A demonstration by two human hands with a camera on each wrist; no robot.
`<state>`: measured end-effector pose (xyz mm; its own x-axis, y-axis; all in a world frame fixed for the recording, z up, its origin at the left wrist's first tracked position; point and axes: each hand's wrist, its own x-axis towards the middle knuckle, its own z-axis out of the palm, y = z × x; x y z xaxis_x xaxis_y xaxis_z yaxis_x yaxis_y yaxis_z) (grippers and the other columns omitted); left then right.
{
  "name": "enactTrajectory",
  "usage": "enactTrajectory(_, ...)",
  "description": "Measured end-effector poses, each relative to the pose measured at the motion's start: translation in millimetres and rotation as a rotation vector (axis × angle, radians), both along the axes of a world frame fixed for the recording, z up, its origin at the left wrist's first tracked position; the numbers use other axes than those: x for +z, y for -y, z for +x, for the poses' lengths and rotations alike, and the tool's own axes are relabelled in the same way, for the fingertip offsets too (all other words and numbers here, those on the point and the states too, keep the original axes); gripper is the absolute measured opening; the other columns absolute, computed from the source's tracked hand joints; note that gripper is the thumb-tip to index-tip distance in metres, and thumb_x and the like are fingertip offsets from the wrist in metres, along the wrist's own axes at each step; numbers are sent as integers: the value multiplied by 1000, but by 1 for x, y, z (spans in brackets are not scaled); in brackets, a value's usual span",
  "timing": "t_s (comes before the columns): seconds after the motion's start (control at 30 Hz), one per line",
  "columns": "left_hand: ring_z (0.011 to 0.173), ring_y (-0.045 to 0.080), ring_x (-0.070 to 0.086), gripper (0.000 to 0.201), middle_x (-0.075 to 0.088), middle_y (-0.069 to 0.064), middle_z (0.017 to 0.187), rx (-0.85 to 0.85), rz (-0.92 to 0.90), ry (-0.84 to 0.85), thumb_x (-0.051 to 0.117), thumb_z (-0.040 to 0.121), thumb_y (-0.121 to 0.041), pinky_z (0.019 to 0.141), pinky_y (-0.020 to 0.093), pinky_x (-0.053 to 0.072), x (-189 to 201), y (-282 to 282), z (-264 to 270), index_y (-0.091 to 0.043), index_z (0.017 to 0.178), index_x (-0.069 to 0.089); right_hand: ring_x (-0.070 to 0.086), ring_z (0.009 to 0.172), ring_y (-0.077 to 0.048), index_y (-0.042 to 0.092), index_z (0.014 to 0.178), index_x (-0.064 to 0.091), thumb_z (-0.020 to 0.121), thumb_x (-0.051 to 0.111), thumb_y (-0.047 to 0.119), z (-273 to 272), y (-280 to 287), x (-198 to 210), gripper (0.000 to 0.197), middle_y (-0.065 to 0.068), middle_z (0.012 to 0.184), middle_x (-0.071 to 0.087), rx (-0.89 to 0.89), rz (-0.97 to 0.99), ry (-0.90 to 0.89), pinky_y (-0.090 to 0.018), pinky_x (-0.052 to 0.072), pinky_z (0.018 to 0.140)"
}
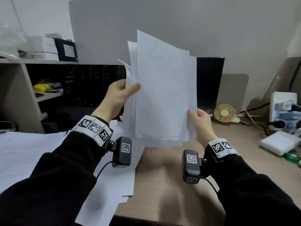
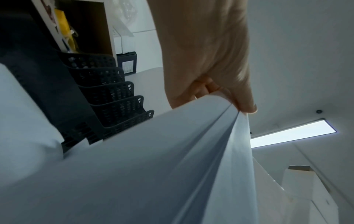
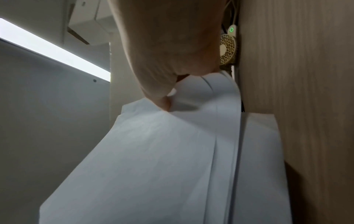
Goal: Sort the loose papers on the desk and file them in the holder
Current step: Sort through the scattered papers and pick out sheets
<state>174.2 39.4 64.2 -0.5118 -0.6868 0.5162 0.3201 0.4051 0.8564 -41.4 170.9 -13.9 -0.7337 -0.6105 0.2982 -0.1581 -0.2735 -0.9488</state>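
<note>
Both hands hold a stack of several white sheets point(image 1: 162, 95) upright above the desk, its edges uneven. My left hand point(image 1: 119, 93) pinches the stack's left edge, thumb on the front; in the left wrist view the thumb point(image 2: 243, 104) presses the paper stack point(image 2: 153, 166). My right hand point(image 1: 199, 119) pinches the lower right edge; the right wrist view shows its thumb point(image 3: 162, 100) on the sheets point(image 3: 162, 159). More loose papers point(image 1: 32, 152) lie on the desk at the left. The black mesh file holder point(image 1: 91, 82) with several slots stands behind the stack, seen closer as the holder point(image 2: 107, 91).
A shelf unit point(image 1: 24, 70) with boxes and yellow items stands at the left. On the wooden desk point(image 1: 162, 185), a small beige fan point(image 1: 225, 113), a power strip with plugs point(image 1: 285, 110) and a white pad point(image 1: 280, 142) sit at the right. A black panel point(image 1: 209, 82) stands behind.
</note>
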Motion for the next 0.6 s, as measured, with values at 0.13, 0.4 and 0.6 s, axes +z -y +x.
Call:
enactTrajectory(0.13,99,22,69,25,72,6,107,-89,-73,45,63,89,-22,77,29,54,14,-8,26,-9,110,64,50,75,-22,-1,85,58,89,56,14,22,20,-6,16,-12,82,56,73,50,52,-32,40,66)
enactTrajectory(0.4,88,18,70,20,73,5,99,-27,-81,60,52,96,-17,75,28,56,29,-5,78,-6,106,64,62,88,-36,-19,102,56,84,63,39,63,62,-17,61,-31,106,65,252,126,137,-41,45,87)
enactTrajectory(0.6,96,20,67,39,66,11,116,201,-60,37,65,89,-9,79,33,56,23,13,108,-2,125,53,56,77,-26,3,78,61,96,50,36,99,80,-7,40,-12,79,61,235,210,154,-41,50,80)
